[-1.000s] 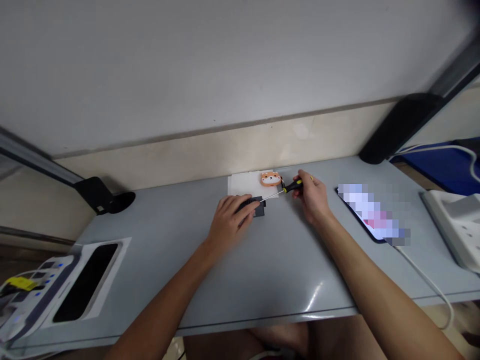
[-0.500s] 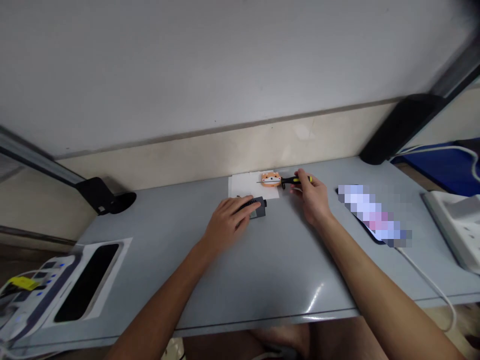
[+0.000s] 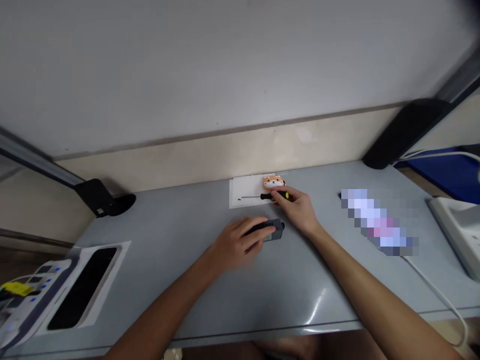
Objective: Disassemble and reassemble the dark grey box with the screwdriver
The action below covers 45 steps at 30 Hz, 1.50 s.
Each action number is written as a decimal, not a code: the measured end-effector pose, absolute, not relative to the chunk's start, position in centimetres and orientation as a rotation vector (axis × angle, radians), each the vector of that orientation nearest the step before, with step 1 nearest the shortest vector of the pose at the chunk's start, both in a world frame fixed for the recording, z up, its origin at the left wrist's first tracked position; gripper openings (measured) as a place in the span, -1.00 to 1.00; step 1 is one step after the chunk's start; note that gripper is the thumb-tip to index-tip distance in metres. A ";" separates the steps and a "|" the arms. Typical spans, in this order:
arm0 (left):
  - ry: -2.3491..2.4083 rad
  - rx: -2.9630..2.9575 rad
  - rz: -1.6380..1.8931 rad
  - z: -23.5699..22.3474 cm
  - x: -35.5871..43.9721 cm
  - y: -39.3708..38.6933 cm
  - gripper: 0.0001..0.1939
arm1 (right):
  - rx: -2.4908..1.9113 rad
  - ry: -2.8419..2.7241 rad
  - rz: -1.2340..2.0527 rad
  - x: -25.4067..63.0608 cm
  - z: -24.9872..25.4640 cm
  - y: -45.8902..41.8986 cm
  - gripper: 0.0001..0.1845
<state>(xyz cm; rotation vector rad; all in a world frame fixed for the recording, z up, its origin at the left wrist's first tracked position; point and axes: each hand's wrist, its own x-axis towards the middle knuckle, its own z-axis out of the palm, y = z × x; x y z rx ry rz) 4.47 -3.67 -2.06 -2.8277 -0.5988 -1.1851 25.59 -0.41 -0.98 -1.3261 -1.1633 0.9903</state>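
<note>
In the head view my left hand [image 3: 242, 242] is closed around a small black box-shaped device [image 3: 277, 230] with slots along its top. My fingers cover much of it. My right hand [image 3: 298, 210] holds a screwdriver [image 3: 265, 196] by its black and yellow handle, its thin shaft pointing left over a white paper sheet [image 3: 238, 185]. A tiny dark piece [image 3: 239, 199], too small to name, lies on the paper near the screwdriver's tip. Just behind the handle sits an orange and white animal-face case [image 3: 273, 182].
A dark-screened phone [image 3: 83, 290] rests on white paper at left, beside a power strip [image 3: 41, 300] with plugs. At right lie a blurred-out phone [image 3: 375, 220] with a white cable [image 3: 431, 285] and a white socket unit [image 3: 457, 230]. Behind the grey desk [image 3: 180, 290] stands a wall.
The screwdriver has left the black device and swung to lie level over the paper, moving left with my right hand. My left hand has brought the device nearer to me and rightward.
</note>
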 end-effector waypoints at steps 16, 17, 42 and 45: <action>-0.642 -2.857 -1.141 -2.0 4.2 -3.7 -0.67 | -1.325 -1.113 0.989 25.3 -0.6 -0.6 -0.66; -0.636 -2.872 -1.139 -1.9 4.1 -3.6 -0.67 | -1.332 -1.113 0.978 25.3 -0.5 -0.6 -0.65; -1.495 -2.997 -1.280 -3.8 2.5 -0.2 -0.81 | -1.183 -0.660 1.032 27.0 -0.4 0.5 -0.55; -1.355 -3.182 -1.088 -2.8 1.8 -0.5 -0.57 | -1.185 -0.630 1.017 27.1 -0.6 0.6 -0.53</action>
